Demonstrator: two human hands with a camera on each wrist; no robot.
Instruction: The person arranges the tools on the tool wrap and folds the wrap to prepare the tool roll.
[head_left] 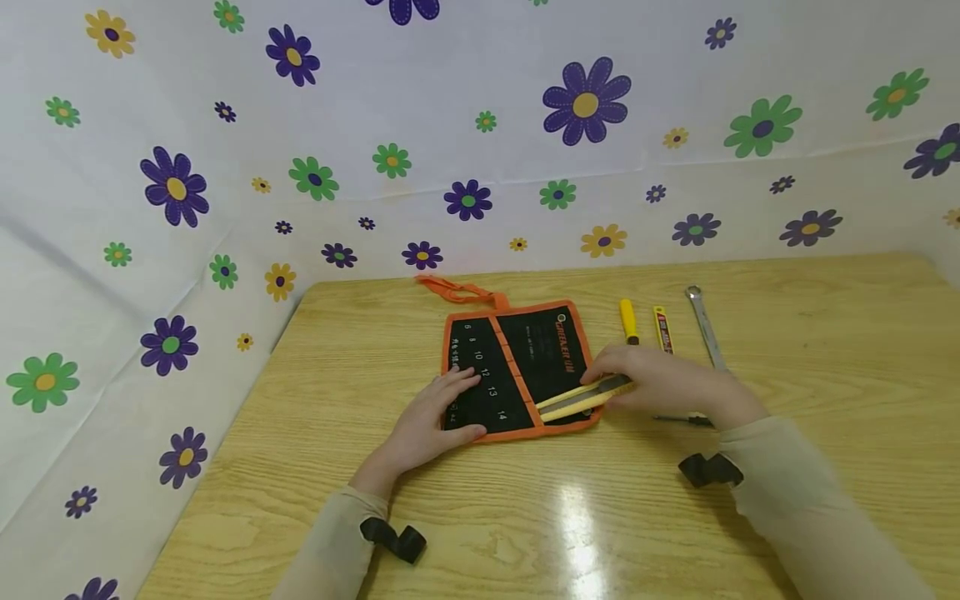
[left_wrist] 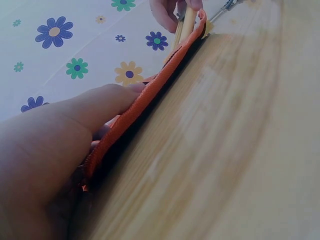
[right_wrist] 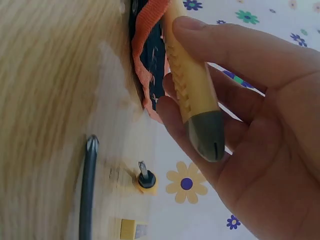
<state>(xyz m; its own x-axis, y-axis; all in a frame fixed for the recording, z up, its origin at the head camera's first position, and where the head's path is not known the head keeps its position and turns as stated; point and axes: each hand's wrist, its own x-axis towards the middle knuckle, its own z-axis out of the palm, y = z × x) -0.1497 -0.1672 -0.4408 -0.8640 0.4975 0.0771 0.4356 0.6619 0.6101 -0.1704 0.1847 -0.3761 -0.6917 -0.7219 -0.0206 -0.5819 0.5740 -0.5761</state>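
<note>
A black tool pouch (head_left: 542,354) with orange trim and printed numbers lies flat on the wooden table. My left hand (head_left: 431,421) rests on its left part, fingers spread and the thumb near the lower edge; the thumb also shows on the trim in the left wrist view. My right hand (head_left: 667,379) grips a yellow utility knife (right_wrist: 192,80) near its dark end cap, between thumb and fingers. The knife slants over the pouch's lower right. Its front end meets the orange slanted pocket edge; whether it is inside the pocket I cannot tell.
Right of the pouch lie a yellow-handled screwdriver (head_left: 628,321), a small yellow packet (head_left: 663,329) and a wrench (head_left: 705,325). A dark-shafted screwdriver (head_left: 684,419) lies beneath my right wrist. An orange strap (head_left: 457,290) extends from the pouch's top. A flowered cloth (head_left: 480,150) hangs behind.
</note>
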